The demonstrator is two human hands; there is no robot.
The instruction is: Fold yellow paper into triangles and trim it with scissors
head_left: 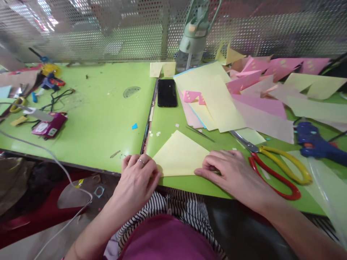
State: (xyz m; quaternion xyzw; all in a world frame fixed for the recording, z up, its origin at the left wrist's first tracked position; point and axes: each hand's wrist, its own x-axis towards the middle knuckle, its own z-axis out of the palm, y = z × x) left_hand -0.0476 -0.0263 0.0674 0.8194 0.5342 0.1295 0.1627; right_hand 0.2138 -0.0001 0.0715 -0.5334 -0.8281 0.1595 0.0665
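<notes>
A folded piece of pale yellow paper (180, 154), roughly triangular, lies flat at the front edge of the green table with its point away from me. My left hand (141, 177), a ring on one finger, is closed on the paper's left corner. At the right corner, my right hand (226, 169) has its fingers curled in and its thumb along the folded edge. Both hands press the paper near the tabletop. Scissors (273, 162) with red and yellow handles rest just right of my right hand. Thin tweezers (200, 133) lie behind the paper.
A black phone (167, 93) and a water bottle (193, 43) stand behind. Yellow paper sheets (217, 94) and pink cutouts (255, 81) cover the back right. A blue glue gun (320, 141) lies far right. A purple box (49, 125) with cables sits left. A gap (150, 119) splits the tables.
</notes>
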